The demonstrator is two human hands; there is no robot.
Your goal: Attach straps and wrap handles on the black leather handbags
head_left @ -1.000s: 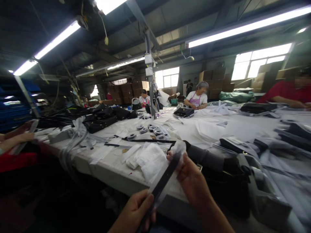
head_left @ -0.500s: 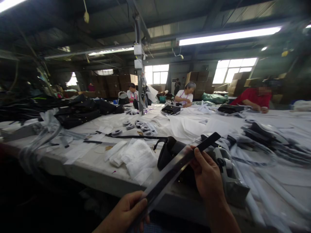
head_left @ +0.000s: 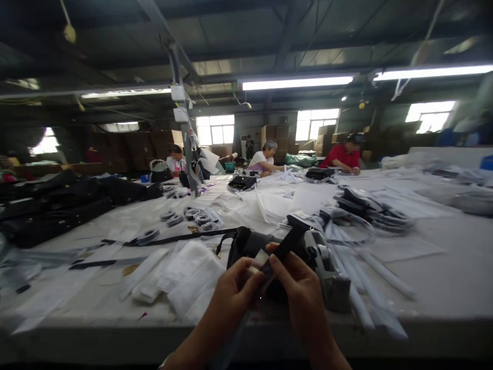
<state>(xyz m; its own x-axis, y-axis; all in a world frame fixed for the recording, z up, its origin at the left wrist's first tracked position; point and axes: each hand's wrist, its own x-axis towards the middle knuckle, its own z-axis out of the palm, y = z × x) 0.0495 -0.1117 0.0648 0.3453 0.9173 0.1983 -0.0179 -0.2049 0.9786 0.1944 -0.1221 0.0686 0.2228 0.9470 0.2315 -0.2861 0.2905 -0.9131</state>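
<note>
Between my hands is a black strap [head_left: 288, 243] partly inside a clear plastic sleeve [head_left: 260, 258]. My left hand [head_left: 238, 289] pinches the sleeved part, its thumb on top. Close beside it, my right hand [head_left: 298, 288] grips the strap near its bare black end, which sticks up past the fingers. The lower length of the sleeve hangs down below my left hand. Just behind my hands a black bag [head_left: 246, 241] lies on the table, partly hidden by them. A tape dispenser [head_left: 327, 272] stands to the right of my right hand.
White wrapping sheets [head_left: 188, 275] lie left of the bag on the white table [head_left: 431, 288]. Rolled straps [head_left: 202, 218] sit farther back. Black bags [head_left: 57, 205] are piled at far left, wrapped straps [head_left: 373, 210] at right. Several people work across the table.
My left hand has moved up along the strap, close to my right hand. My right hand has shifted left and lower in view. The camera view has turned to the right.
</note>
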